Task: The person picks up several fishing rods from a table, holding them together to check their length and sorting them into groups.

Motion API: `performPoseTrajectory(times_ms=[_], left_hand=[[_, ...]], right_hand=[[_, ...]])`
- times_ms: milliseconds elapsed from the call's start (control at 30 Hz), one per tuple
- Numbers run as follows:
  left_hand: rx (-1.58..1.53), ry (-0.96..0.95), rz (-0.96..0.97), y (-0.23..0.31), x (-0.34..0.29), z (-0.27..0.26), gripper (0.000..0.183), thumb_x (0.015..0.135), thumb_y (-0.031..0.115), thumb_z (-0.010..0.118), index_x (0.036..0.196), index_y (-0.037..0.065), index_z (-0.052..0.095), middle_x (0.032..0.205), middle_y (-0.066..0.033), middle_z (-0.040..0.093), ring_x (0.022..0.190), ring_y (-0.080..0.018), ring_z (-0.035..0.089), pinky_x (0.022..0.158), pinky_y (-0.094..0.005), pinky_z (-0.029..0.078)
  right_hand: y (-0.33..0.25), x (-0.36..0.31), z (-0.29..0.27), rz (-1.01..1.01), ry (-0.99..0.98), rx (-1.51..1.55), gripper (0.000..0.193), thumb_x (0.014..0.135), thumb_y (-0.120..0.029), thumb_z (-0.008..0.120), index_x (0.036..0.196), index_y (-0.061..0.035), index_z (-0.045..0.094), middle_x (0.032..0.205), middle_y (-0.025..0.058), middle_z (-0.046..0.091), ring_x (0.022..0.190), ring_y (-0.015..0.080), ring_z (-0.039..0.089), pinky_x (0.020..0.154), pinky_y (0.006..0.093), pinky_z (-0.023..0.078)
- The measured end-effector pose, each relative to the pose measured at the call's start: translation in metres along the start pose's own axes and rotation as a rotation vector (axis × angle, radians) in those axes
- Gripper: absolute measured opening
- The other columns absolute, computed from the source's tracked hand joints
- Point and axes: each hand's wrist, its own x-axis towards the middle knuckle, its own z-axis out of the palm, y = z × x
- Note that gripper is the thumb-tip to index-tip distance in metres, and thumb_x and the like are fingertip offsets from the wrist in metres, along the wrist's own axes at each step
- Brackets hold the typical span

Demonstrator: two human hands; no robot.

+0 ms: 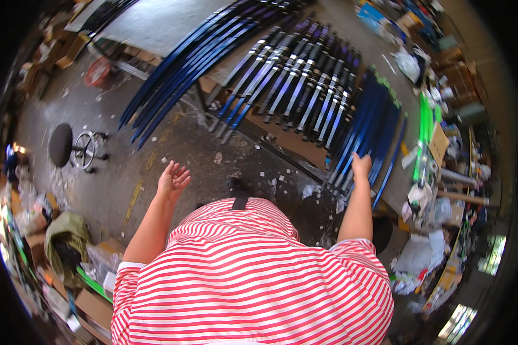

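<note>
Head view: right hand (361,165), the nearer, rests its grip flat and holding nothing on the near ends of the blue strips (367,129), whose long axes run up and away across the surface, while left hand (173,178) hangs open-palmed, well apart over the floor.

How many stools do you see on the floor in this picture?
1. A round black stool stands on the concrete floor at far left, beyond the open left hand. Clutter may hide others.
</note>
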Motion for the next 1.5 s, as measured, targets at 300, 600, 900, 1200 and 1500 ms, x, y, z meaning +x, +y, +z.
performPoseTrajectory(times_ms=[300, 600, 900, 1200, 1500], left_hand=[[0.176, -0.351, -0.136, 0.006, -0.081, 0.024, 0.035, 0.084, 0.032, 0.053, 0.103, 0.002, 0.05, 0.097, -0.014, 0.055, 0.082, -0.0249, 0.056, 0.074, -0.0369, 0.049], [-0.16, -0.484, -0.058, 0.017, -0.141, 0.07, 0.037, 0.088, 0.041, 0.041, 0.091, 0.006, 0.051, 0.077, -0.0113, 0.056, 0.068, -0.0203, 0.055, 0.061, -0.0307, 0.046], [0.292, 0.153, 0.232, 0.014, -0.087, -0.141, 0.042, 0.083, 0.047, 0.048, 0.062, 0.012, 0.04, 0.045, 0.0004, 0.03, 0.031, -0.0108, 0.032, 0.029, -0.0236, 0.021], [0.498, 0.299, 0.158, -0.032, -0.099, -0.323, 0.042, 0.085, 0.044, 0.045, 0.063, 0.009, 0.043, 0.045, -0.003, 0.04, 0.03, -0.0143, 0.038, 0.028, -0.0258, 0.029], [0.766, 0.351, 0.207, -0.02, -0.137, -0.349, 0.039, 0.084, 0.042, 0.048, 0.064, 0.009, 0.045, 0.047, -0.0017, 0.04, 0.034, -0.0127, 0.04, 0.031, -0.0264, 0.032]], right_hand=[[-0.213, -0.138, -0.018, 0.034, -0.411, 1.696, 0.029, 0.076, -0.002, 0.047, 0.104, -0.005, 0.042, 0.059, -0.0014, 0.036, 0.049, 0.0081, 0.034, 0.043, 0.0222, 0.028], [-0.356, -0.34, 0.015, -0.669, -0.619, 1.416, 0.011, 0.084, -0.008, 0.052, 0.091, -0.0048, 0.044, 0.072, 0.0047, 0.054, 0.066, 0.0126, 0.056, 0.065, 0.0254, 0.046], [-0.354, -0.349, 0.014, -0.342, -0.886, 1.555, 0.024, 0.089, -0.011, 0.043, 0.112, -0.0038, 0.038, 0.095, 0.0127, 0.058, 0.087, 0.0194, 0.058, 0.079, 0.0287, 0.046], [-0.287, -0.353, 0.079, 0.167, -1.047, 1.406, 0.015, 0.086, -0.008, 0.048, 0.101, -0.0046, 0.048, 0.096, 0.0127, 0.058, 0.092, 0.0261, 0.058, 0.079, 0.0368, 0.048], [-0.253, -0.322, 0.115, 0.327, -0.915, 1.434, 0.01, 0.083, -0.011, 0.055, 0.091, -0.0046, 0.054, 0.091, 0.01, 0.061, 0.087, 0.0217, 0.059, 0.076, 0.0334, 0.048]])
